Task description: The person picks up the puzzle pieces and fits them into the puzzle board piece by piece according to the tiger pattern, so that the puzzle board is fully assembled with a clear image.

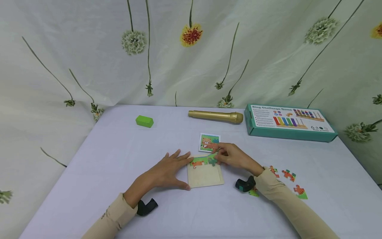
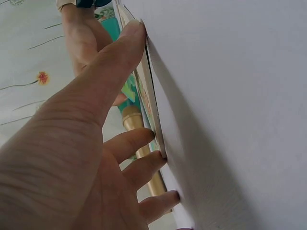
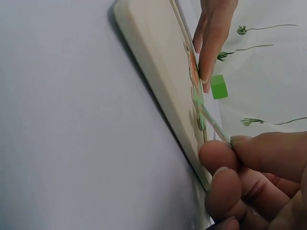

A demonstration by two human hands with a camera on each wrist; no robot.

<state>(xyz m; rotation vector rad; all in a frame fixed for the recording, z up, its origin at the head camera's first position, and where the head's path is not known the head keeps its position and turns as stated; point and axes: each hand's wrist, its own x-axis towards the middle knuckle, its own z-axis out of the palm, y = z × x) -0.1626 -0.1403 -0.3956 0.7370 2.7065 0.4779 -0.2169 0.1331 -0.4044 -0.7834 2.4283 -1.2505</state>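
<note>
A shallow wooden puzzle tray (image 1: 206,176) lies in front of me, with jigsaw pieces (image 1: 198,163) along its far edge. My left hand (image 1: 167,171) is spread beside it, with thumb and forefinger touching its left side. In the right wrist view, my right hand (image 3: 259,167) pinches a thin puzzle piece (image 3: 215,123) between thumb and forefinger. That piece is tilted, its lower end at the pieces in the tray's far right part. Just beyond the tray lies a picture card (image 1: 209,138) showing a tiger, partly covered by my right fingers.
Several loose puzzle pieces (image 1: 288,175) lie to the right, some partly hidden by the right forearm. Farther back are a green block (image 1: 144,121), a gold microphone (image 1: 215,116) and a teal game box (image 1: 292,132). A floral cloth (image 1: 167,66) hangs behind the table.
</note>
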